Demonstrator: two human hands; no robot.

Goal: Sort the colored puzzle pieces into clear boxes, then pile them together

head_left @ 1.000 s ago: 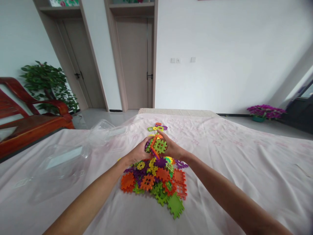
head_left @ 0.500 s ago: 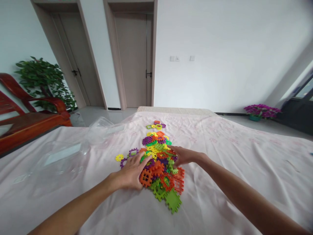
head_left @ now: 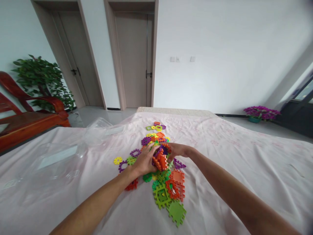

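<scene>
A pile of flat plastic interlocking building pieces, orange, purple, green and yellow, lies in the middle of the cloth. My left hand (head_left: 146,160) and my right hand (head_left: 178,150) face each other over it, fingers curled around a clump of orange and purple pieces (head_left: 161,159) between them. Some fingertips are hidden behind the clump. Below the hands lie a green square frame piece (head_left: 161,196), a solid green piece (head_left: 177,211) and an orange piece (head_left: 178,177). A yellow flower-shaped piece (head_left: 117,160) rests apart, left of my left hand.
Clear plastic containers (head_left: 57,160) stand on the left of the pink-white cloth (head_left: 232,176). More small pieces (head_left: 156,126) lie at the far end of the pile. Beyond the cloth are a wooden chair (head_left: 31,114), a leafy plant (head_left: 42,81) and purple flowers (head_left: 261,112).
My hands have moved closer together and gathered a clump of pieces between them. Pieces near the front have spread, and an orange piece now shows under my left wrist.
</scene>
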